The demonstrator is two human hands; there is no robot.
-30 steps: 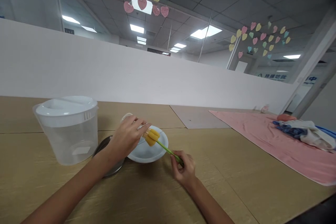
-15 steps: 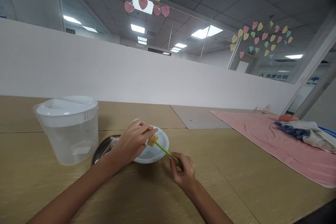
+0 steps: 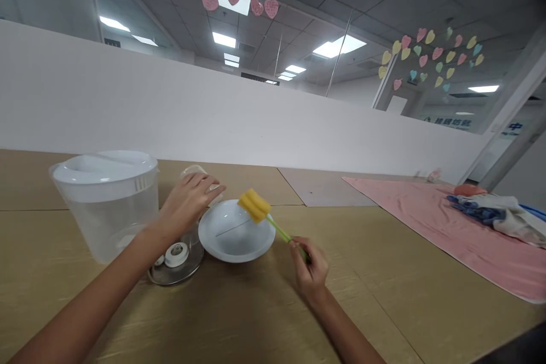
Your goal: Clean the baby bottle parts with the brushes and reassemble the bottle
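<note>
A yellow sponge brush (image 3: 255, 205) is held by its green handle in my right hand (image 3: 310, 266), its head raised over a white bowl (image 3: 236, 239). My left hand (image 3: 187, 199) is closed around a clear bottle (image 3: 194, 170), partly hidden behind the fingers, left of the bowl. Under my left wrist lies a round metal tray (image 3: 177, 274) with a white ring-shaped cap (image 3: 176, 255) on it, and further pieces that my arm partly covers.
On the left stands a large clear bucket (image 3: 89, 222) with a white lid. A pink cloth (image 3: 426, 210) covers the right side, with bundled fabric (image 3: 490, 210) on it. A white partition (image 3: 256, 131) runs behind the table.
The sponge head has come out of the bottle and is now in full view. My left hand has moved left with the bottle, uncovering more of the bowl and tray.
</note>
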